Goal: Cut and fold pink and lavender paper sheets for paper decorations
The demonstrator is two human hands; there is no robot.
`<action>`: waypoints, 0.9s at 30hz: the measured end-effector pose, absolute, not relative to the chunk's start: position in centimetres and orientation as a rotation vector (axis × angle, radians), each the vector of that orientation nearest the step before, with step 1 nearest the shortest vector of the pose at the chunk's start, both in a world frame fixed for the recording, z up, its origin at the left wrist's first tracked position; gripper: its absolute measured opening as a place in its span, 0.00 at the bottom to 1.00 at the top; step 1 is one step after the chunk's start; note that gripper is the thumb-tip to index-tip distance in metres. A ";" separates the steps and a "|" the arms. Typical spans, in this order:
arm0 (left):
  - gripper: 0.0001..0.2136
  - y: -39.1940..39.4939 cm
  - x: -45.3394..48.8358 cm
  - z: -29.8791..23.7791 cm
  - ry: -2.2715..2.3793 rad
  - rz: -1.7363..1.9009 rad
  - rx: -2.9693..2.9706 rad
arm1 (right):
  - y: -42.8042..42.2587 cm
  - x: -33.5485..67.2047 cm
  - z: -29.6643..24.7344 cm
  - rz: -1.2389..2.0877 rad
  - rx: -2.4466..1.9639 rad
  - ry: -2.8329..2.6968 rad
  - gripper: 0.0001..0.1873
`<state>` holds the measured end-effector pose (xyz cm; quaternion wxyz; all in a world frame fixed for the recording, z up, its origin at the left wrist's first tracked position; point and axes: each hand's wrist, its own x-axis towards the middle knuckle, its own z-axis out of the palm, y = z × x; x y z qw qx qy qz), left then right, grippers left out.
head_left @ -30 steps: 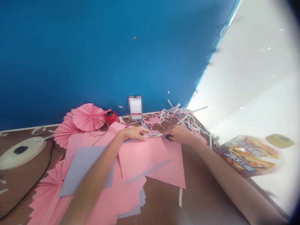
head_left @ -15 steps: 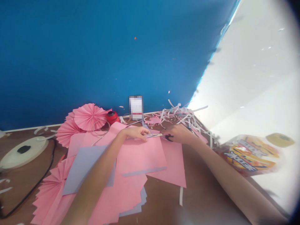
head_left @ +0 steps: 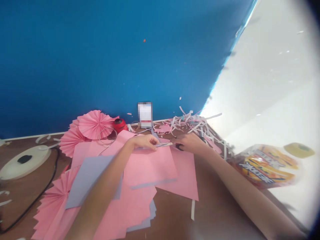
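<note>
My right hand (head_left: 192,143) is closed around the dark handles of a pair of scissors (head_left: 167,144), whose blades point left toward my other hand. My left hand (head_left: 145,141) rests at the far edge of a pink paper sheet (head_left: 151,165), fingers curled and pinching that edge beside the blade tips. The sheet's near edge shows a grey-lilac underside. Beneath it and to the right lies a second pink sheet (head_left: 186,173). Whether the blades are apart or together is too small to tell.
Pleated pink paper fans (head_left: 96,124) stand at the left against the blue wall. A red round object (head_left: 120,125) and a propped phone (head_left: 145,115) are behind my hands. Paper scraps (head_left: 193,123) heap at the back right. A cream device (head_left: 26,161) with a black cord lies left; a plastic jar (head_left: 271,165) lies right.
Very little differs. The scissors and my right hand have shifted slightly at the sheet's far edge; my left hand keeps its place.
</note>
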<state>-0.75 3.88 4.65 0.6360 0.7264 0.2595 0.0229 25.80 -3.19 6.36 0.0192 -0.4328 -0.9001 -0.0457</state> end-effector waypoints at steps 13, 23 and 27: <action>0.11 4.0 -0.7 4.4 0.597 0.028 1.655 | -3.2 25.8 6.1 -0.307 -1.271 -2.843 0.17; 0.12 3.8 -0.8 4.7 0.613 0.003 1.687 | -3.4 25.7 6.4 -0.375 -1.291 -2.870 0.15; 0.14 3.7 -0.9 4.9 0.607 -0.015 1.678 | -3.3 25.9 6.2 -0.409 -1.250 -2.882 0.15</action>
